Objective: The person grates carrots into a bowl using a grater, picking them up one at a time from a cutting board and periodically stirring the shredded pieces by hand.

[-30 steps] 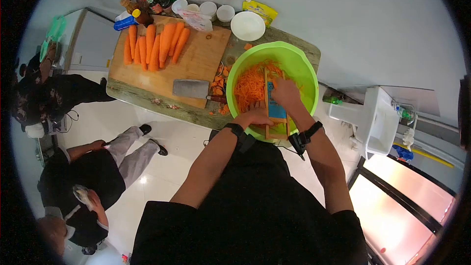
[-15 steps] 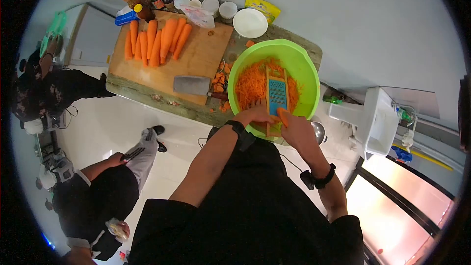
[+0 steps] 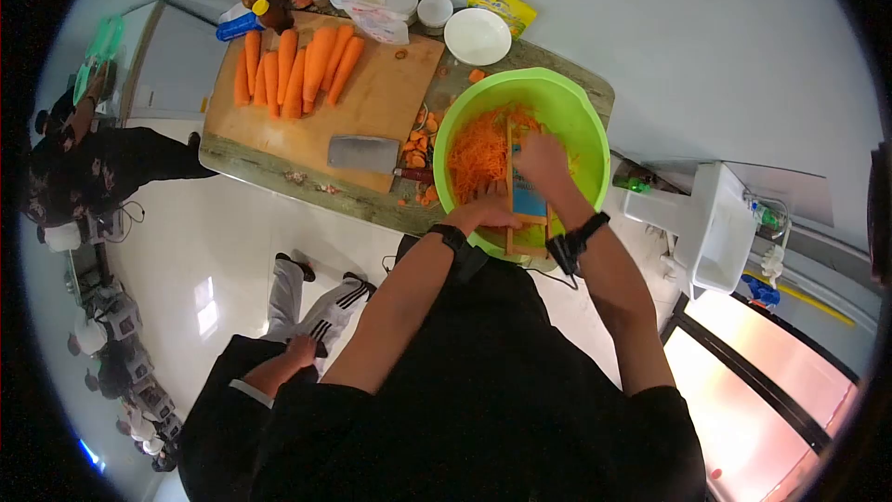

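A grater [image 3: 530, 202] with a wooden frame and a blue plate leans inside a lime-green bowl [image 3: 595, 144]. Shredded carrot [image 3: 477, 156] is heaped on the bowl's left side. My left hand [image 3: 490, 211] grips the lower part of the grater's frame. Over the upper half of the blue plate, my right hand [image 3: 542, 163] is closed round a carrot piece, which its fingers now mostly cover. Several peeled carrots [image 3: 295, 74] lie side by side on the wooden board [image 3: 372, 98], with a cleaver [image 3: 363, 153] near its front edge.
Carrot scraps [image 3: 423, 144] lie between board and bowl. Bottles [image 3: 271, 14], small cups [image 3: 400, 1], a white bowl [image 3: 478, 36] and a yellow pouch [image 3: 503, 8] line the back. A person [image 3: 242, 390] is at lower left, another [image 3: 102, 163] further left. A sink [image 3: 720, 228] stands right.
My right hand has moved up the grater, from its lower end to the upper part. My left hand stays at the frame. The person at lower left has come closer to me.
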Tool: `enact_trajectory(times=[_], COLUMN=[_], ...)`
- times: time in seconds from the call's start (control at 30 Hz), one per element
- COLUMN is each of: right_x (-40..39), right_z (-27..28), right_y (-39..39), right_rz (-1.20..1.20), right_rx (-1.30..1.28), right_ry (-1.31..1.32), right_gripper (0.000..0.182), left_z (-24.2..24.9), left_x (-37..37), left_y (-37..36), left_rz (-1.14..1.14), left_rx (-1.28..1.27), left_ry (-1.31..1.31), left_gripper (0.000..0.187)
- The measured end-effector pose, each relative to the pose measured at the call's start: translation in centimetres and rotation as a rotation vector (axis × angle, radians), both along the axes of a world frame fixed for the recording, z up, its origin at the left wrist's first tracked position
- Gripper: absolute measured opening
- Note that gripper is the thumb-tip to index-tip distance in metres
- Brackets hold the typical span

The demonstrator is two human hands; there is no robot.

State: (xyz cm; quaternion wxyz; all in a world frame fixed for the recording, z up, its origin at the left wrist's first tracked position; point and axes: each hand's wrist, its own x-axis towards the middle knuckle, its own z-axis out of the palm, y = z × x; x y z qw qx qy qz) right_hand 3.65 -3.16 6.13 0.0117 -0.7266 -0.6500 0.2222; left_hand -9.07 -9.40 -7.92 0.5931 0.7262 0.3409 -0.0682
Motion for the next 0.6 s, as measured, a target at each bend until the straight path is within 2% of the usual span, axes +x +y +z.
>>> enact_trajectory(times=[0.07,0.1,0.2,0.27,0.3,0.33,0.37,0.4,0.47,0.5,0.57,0.6], right_x=[-0.2,-0.4,0.3,0.6,1.5,2.3,2.0,1.3,0.4,0.2,0.3,0.4], right_z=[0.1,0.6,2.4,3.4,2.2,1.0,3.1,6.1,9.1,9.9,10.6,10.8], right_y=[2.4,2.7,2.9,0.9,-1.1,-3.4,-4.9,-6.1,-8.3,-9.2,-10.8,-11.1], right_rz=[0.0,0.003,0.004,0.144,0.158,0.173,0.186,0.199,0.134,0.07,0.089,0.11], right_rx=[-0.113,-0.121,-0.235,-0.325,-0.269,-0.212,-0.214,-0.217,-0.259,-0.299,-0.274,-0.249], right_ry=[-0.094,-0.088,-0.11,-0.122,-0.11,-0.099,-0.078,-0.056,-0.044,-0.031,-0.019,-0.007], right_gripper=[0.029,0.029,0.028,0.024,0.022,0.021,0.023,0.025,0.024,0.023,0.024,0.026], left_z=[-1.7,-1.9,-1.7,0.9,2.3,3.8,4.5,2.5,-3.2,-1.5,3.8,3.4], left_x=[0.2,-0.2,0.2,-0.3,-0.5,-0.6,-0.6,-0.5,0.0,-0.1,-0.6,-0.5], left_y=[-0.1,-0.4,-0.1,0.6,0.8,1.1,1.1,0.8,-0.2,0.1,1.2,1.0], left_rz=[-0.099,-0.097,-0.044,-0.104,-0.109,-0.126,-0.141,-0.143,-0.147,-0.149,-0.209,-0.211], left_rx=[-0.081,-0.09,-0.069,-0.084,-0.083,-0.091,-0.101,-0.101,-0.265,-0.264,-0.113,-0.114], left_ry=[0.278,0.283,0.205,0.154,0.151,0.133,0.117,0.116,-0.077,-0.077,0.15,0.15], left_gripper=[0.118,0.118,0.112,0.109,0.109,0.099,0.09,0.09,0.098,0.098,0.11,0.11])
